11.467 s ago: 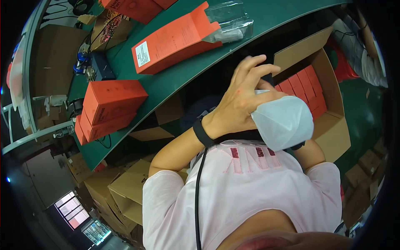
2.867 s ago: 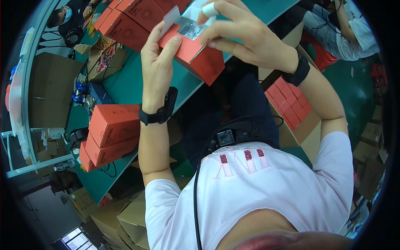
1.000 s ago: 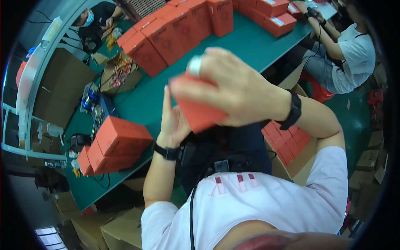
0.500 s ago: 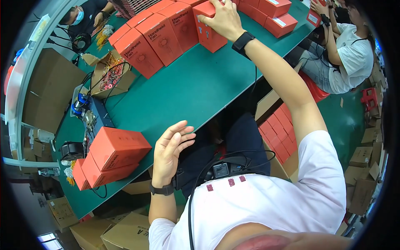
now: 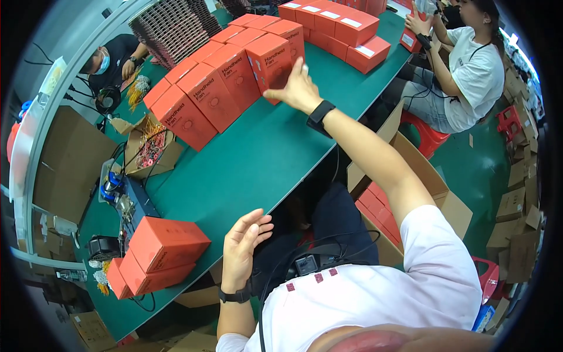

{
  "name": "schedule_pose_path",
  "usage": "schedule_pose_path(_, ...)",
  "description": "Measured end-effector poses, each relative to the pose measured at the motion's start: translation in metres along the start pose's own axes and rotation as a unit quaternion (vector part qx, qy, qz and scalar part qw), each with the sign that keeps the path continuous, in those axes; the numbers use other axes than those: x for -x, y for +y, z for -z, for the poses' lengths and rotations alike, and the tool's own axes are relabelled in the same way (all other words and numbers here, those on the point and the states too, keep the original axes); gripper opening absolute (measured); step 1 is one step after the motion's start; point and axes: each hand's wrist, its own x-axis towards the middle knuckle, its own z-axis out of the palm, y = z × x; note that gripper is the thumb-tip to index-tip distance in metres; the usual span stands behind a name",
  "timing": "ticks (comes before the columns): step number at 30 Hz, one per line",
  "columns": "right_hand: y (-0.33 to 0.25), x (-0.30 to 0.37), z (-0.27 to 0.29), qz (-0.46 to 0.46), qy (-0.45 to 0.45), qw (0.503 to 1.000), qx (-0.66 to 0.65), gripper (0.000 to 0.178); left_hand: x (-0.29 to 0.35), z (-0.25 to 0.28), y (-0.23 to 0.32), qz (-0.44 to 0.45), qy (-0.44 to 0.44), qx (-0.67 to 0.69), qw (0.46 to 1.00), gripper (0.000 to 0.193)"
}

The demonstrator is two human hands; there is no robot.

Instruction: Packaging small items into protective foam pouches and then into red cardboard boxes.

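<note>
My right hand [image 5: 300, 92] is at the near face of a red upright box [image 5: 268, 63], which stands at the right end of a row of similar red boxes [image 5: 212, 97]. Its thumb and fingers are spread apart, with nothing gripped; whether the fingertips still touch the box I cannot tell. Above my lap, by the table edge, my left hand [image 5: 241, 249] hangs open with loosely curled fingers and holds nothing. Left of it, a few red boxes [image 5: 167, 245] lie stacked on the green table [image 5: 205, 182].
An open carton of small colourful parts [image 5: 153, 149] and a blue device [image 5: 139, 199] with cables sit at the left. More red boxes [image 5: 358, 29] are stacked at the far right. Beside my lap stands an open carton [image 5: 419, 176] with red boxes inside. Two people [image 5: 478, 64] sit nearby.
My right hand has let go of the box's top and drawn back toward me, fingers spreading. That box now stands against the row's end. The view has shifted; my left hand stays open.
</note>
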Motion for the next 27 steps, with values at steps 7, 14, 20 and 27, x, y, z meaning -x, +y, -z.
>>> schedule_pose_path(7, 0.018, 0.003, -0.037, -0.060, -0.006, 0.998, 0.014, 0.117, -0.006, -0.026, 0.005, 0.003, -0.059, -0.006, 0.998, 0.046)
schedule_pose_path(14, 0.020, -0.005, -0.023, -0.054, 0.022, 0.995, 0.076, 0.085, -0.093, -0.056, 0.038, 0.031, -0.127, 0.152, 0.980, 0.076)
schedule_pose_path(20, 0.016, 0.009, -0.024, -0.043, 0.010, 0.995, 0.085, 0.084, -0.222, -0.029, 0.034, 0.023, -0.071, 0.380, 0.922, 0.108)
schedule_pose_path(27, 0.030, 0.013, -0.030, -0.030, 0.036, 0.992, 0.118, 0.111, -0.260, -0.025, 0.036, -0.056, -0.051, 0.429, 0.900, 0.097)
